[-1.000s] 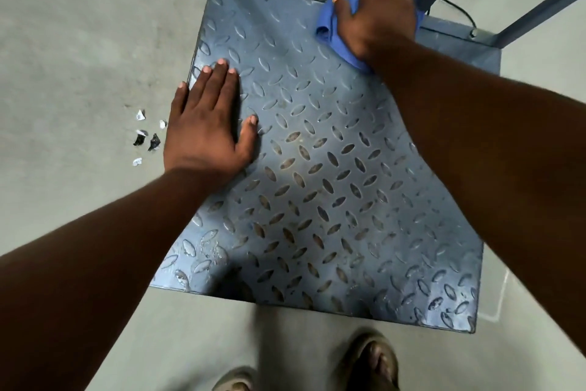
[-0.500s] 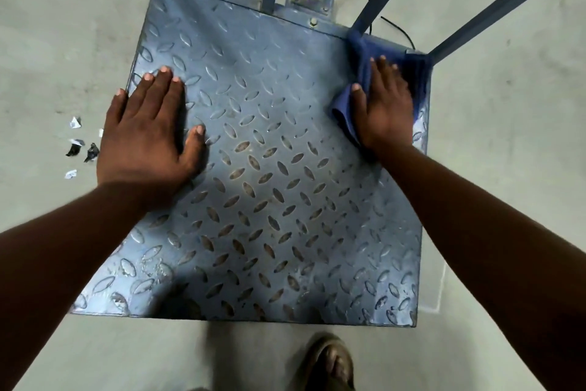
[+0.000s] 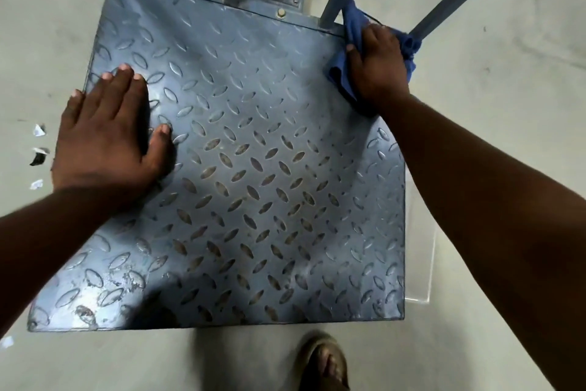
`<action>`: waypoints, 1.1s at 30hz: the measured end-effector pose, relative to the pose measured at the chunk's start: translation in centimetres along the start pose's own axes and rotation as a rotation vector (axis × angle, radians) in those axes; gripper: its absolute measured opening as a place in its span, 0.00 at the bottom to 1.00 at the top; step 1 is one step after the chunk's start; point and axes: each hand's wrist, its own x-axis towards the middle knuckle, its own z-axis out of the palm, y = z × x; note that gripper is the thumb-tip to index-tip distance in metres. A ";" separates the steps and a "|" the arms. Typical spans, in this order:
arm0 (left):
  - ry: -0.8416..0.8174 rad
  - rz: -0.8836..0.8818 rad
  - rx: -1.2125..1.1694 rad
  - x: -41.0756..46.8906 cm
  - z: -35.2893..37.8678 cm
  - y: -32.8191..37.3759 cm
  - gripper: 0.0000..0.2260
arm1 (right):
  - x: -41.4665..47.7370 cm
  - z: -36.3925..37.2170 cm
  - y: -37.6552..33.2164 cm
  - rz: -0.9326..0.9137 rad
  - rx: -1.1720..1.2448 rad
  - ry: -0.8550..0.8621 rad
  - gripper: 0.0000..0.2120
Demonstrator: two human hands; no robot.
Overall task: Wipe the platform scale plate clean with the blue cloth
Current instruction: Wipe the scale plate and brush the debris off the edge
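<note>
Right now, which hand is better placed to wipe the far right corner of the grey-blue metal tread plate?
The right hand. It presses the crumpled blue cloth on that corner of the grey-blue metal tread plate. The left hand lies flat and empty at the left edge, bracing.

Plate (image 3: 253,168): painted metal, raised tread pattern, slight sheen, worn between hands. Cloth (image 3: 341,73): soft blue fabric. Floor (image 3: 507,89): matt concrete.
</note>
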 end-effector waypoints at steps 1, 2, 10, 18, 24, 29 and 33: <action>0.003 0.000 0.002 0.0 0.1 0.0 0.34 | -0.4 -0.1 0.6 -0.007 0.020 -0.008 0.23; 0.008 0.000 0.008 0.0 0.1 -0.1 0.34 | -0.9 -0.1 0.8 0.008 0.031 -0.025 0.24; 0.008 0.005 0.001 0.1 0.3 -0.2 0.34 | -4.3 0.1 -0.8 0.031 -0.037 -0.146 0.31; -0.014 0.004 -0.001 0.1 0.4 -0.2 0.34 | 1.5 0.6 -3.6 0.037 -0.088 -0.049 0.26; 0.009 -0.005 -0.038 0.1 0.4 -0.1 0.35 | 0.9 -0.4 0.8 0.062 -0.091 0.002 0.21; 0.002 -0.021 -0.006 0.0 -0.1 0.0 0.35 | -0.8 1.7 -2.6 0.145 -0.068 0.010 0.29; -0.012 -0.010 0.024 0.1 -0.3 -0.1 0.35 | -5.9 0.9 -6.4 0.008 -0.052 -0.183 0.33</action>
